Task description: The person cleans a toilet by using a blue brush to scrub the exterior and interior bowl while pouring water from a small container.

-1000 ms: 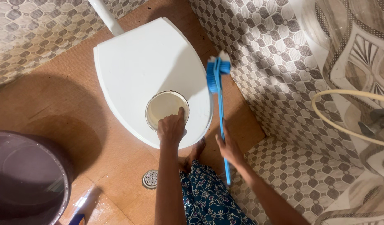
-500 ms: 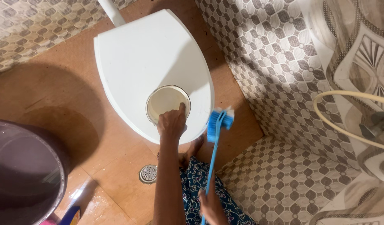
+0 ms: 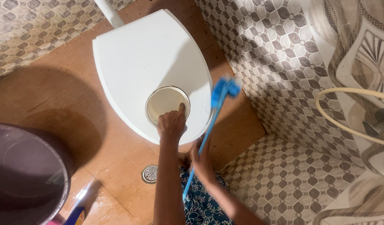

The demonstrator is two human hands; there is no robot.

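Brush (image 3: 223, 89) head looks blurry beside the toilet lid (image 3: 150, 62); its blue handle sits in the right hand (image 3: 201, 160), fingers wrapped around it. Left hand (image 3: 172, 125) grips the rim of a white cup (image 3: 167, 104) on the lid. What is inside cannot be seen. Half a dark bucket (image 3: 29, 175) shows.

Brush head (image 3: 225, 89) motion-blurred — bucket (image 3: 29, 175) cut off left.
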